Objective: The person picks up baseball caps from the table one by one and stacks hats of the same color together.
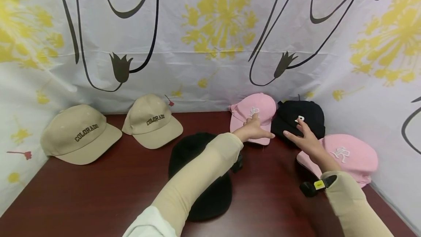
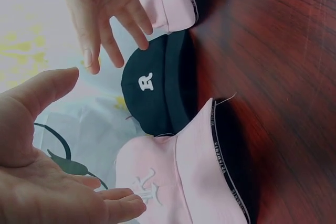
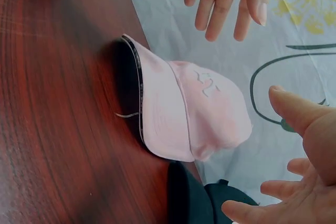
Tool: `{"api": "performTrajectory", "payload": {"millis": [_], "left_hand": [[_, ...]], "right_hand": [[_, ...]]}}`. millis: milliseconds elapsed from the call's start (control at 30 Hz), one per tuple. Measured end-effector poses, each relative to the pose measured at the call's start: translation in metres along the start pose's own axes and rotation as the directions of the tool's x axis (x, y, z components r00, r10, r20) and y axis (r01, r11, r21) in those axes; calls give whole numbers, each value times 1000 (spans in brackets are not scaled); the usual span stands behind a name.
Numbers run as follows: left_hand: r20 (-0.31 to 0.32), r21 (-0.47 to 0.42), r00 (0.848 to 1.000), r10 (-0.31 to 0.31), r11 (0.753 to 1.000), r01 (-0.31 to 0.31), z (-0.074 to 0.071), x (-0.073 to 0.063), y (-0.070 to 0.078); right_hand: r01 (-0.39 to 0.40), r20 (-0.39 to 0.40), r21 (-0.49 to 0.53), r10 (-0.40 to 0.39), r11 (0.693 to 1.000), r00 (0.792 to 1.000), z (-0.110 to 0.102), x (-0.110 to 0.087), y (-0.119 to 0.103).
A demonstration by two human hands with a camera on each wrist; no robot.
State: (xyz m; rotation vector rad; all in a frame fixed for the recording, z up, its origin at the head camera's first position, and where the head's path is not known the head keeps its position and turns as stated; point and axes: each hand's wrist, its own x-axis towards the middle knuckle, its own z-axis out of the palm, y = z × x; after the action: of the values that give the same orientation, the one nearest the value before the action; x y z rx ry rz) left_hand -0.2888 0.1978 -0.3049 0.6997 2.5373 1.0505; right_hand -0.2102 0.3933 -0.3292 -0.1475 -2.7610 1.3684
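Note:
In the head view my left hand is held in front of a pink cap with a white letter, fingers spread and nothing in its grasp. My right hand hovers before a black cap with a white letter, beside a second pink cap. The left wrist view has the black cap between the two pink ones, beyond the left palm. From the right wrist, a pink cap stands apart from the right fingers. Both palms face each other.
Two beige caps, one at the far left and one beside it, bear the word COLORADO. A black hat lies mid-table, partly hidden by the left forearm. A patterned cloth hangs behind the dark red table.

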Motion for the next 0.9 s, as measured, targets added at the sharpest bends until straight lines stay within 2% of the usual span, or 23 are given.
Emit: {"api": "performTrajectory", "payload": {"millis": [200,433,667,900], "left_hand": [[1,0,1000,10,1000,-10,6,7,4],[-18,65,1000,-17,998,18,15,14,9],[1,26,999,-41,999,41,24,20,13],[28,50,999,-20,999,19,32,26,19]], "right_hand": [[-38,-4,42,38,998,999,-5,6,5],[-53,-10,89,54,995,998,-5,12,12],[-72,-14,100,74,992,997,-9,15,20],[-123,-18,131,127,984,992,-13,18,28]]}}
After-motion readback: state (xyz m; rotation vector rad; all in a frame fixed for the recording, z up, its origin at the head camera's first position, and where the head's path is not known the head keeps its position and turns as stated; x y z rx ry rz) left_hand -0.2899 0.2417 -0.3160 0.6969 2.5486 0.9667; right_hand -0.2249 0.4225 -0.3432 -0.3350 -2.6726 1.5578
